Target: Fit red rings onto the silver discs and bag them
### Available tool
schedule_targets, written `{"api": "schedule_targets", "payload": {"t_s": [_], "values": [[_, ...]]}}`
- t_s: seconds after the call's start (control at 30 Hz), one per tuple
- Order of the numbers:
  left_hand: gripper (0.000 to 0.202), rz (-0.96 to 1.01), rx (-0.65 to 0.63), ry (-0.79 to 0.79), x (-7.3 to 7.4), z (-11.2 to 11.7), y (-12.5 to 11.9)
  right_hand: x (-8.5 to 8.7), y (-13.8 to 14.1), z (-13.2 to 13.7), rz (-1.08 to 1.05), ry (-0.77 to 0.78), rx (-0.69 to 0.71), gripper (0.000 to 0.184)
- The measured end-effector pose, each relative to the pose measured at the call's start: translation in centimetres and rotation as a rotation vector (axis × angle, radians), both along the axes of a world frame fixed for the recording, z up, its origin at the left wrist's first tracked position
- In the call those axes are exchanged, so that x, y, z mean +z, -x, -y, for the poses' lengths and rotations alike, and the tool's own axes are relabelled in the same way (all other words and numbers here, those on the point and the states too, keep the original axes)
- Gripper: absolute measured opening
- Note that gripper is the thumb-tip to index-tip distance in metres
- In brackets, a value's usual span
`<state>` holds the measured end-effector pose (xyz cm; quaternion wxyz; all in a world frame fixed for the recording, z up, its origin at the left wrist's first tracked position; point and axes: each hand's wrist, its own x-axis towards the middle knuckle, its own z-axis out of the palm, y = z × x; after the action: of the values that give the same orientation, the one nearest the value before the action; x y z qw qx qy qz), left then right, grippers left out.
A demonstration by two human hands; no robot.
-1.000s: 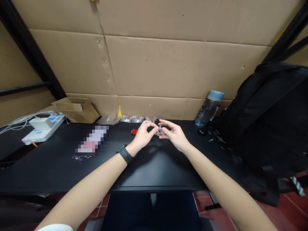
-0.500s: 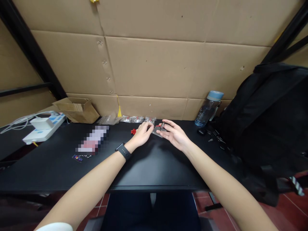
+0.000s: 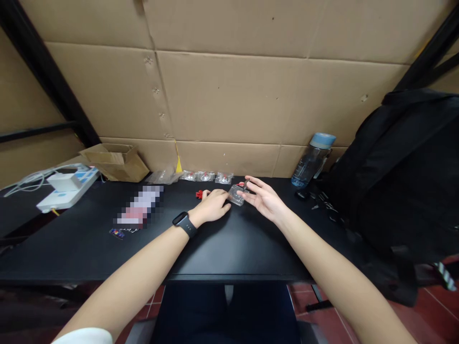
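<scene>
My left hand, with a dark watch on its wrist, lies low over the desk with its fingers stretched out. Its fingertips reach the left edge of a clear plastic piece lying on the desk. Above the right side of that piece, my right hand pinches a small dark metal piece between thumb and fingers; its exact kind is too small to make out. A bit of red shows just beside it. Left of my left hand's knuckles is a small red toy-like part, partly covered by the hand.
Several clear packets line the back of the black desk, near a plastic bag and a paper bag. At left are a power strip and a blurred flat item; at right, a water bottle, keys and a black backpack.
My left hand has drawn back slightly left and flattened, uncovering more of the clear plastic piece and a packet behind. My right hand stays nearly in place, still pinching the metal piece.
</scene>
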<state>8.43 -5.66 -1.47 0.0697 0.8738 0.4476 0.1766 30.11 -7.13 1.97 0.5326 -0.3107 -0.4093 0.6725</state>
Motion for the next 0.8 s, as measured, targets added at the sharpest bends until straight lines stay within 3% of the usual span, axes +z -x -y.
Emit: {"api": "schedule_targets", "payload": {"t_s": [0.2,0.37,0.5,0.67,0.8], "values": [[0.031,-0.083,-0.044,0.053,0.6,0.4,-0.1,0.0,-0.4,-0.1,0.167,-0.086,-0.016,0.046],[0.036,-0.088,-0.123,0.05,0.8,0.4,0.0,0.3,-1.8,-0.4,0.829,-0.457,-0.156,0.045],[0.035,-0.103,-0.134,0.045,0.8,0.4,-0.1,0.5,-3.0,-0.5,1.219,-0.658,-0.136,0.045],[0.037,-0.098,-0.125,0.052,0.7,0.6,-0.3,0.5,-3.7,-0.7,1.418,-0.764,-0.058,0.034],[0.038,-0.106,-0.099,0.041,0.4,0.7,-0.5,0.6,-3.9,-0.7,1.505,-0.824,-0.042,0.036]]}}
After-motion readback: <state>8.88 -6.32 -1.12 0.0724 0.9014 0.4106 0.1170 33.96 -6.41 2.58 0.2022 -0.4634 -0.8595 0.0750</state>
